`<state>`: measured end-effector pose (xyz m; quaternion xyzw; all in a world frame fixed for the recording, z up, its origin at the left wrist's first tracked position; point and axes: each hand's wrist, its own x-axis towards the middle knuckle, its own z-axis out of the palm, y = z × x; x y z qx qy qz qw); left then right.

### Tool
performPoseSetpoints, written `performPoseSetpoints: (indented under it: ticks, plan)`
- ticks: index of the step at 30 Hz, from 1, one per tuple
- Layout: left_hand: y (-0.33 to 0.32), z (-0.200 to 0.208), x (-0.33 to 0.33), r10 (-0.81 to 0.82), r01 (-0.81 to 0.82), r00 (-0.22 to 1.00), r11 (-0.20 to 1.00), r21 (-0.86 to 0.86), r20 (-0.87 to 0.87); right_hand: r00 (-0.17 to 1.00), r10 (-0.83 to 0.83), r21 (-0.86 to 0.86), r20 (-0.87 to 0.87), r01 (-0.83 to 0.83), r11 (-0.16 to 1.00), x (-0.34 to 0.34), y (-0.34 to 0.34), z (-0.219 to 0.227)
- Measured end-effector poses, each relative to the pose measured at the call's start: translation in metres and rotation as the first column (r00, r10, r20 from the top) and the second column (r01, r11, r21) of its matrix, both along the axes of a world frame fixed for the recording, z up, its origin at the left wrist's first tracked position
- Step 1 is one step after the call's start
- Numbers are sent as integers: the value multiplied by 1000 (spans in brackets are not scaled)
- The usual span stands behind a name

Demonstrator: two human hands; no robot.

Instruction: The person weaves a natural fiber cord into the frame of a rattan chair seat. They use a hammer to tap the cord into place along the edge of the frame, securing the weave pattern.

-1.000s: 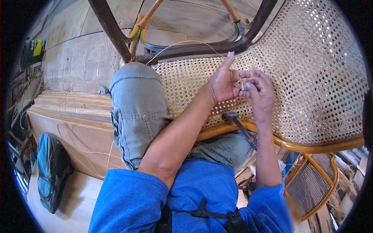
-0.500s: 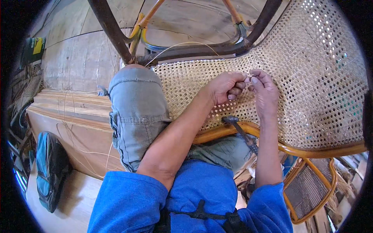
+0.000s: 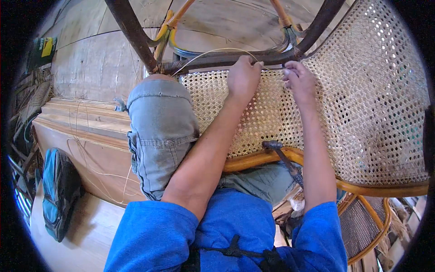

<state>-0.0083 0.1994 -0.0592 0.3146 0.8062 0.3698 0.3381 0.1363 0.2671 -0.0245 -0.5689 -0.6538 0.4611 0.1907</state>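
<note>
A woven cane panel in a curved chair frame lies across my lap. My left hand is closed near the panel's far edge, beside the dark frame rail. A thin pale cane strand arches over that rail and runs to my left fingers, which pinch it. My right hand is a little to the right, thumb and fingertips pressed together over the same far edge. The strand seems to pass between both hands, though what the right fingertips hold is too small to be sure. A hammer rests on the near golden rim.
Loose strands trail over stacked wooden boards on the left. A blue and black backpack stands below them. Another cane-panelled piece sits at the lower right, with scraps around it. Dark chair legs rise at the far side.
Both hands have moved away from me to the panel's far edge. My left hand has also shifted left, so the hands are farther apart. The hammer stays on the rim.
</note>
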Motion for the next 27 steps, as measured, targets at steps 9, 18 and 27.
performPoseSetpoints:
  ticks: [9,18,27]
  plan:
    - [8,-16,1,78,-78,997,991,109,7,949,222,225,222,-272,936,-15,7,-38]
    - [7,-19,2,94,-101,994,984,148,54,897,249,254,365,-353,900,-21,8,-42]
    - [4,-25,6,92,-95,995,977,191,27,840,346,393,418,-511,765,-17,11,-57]
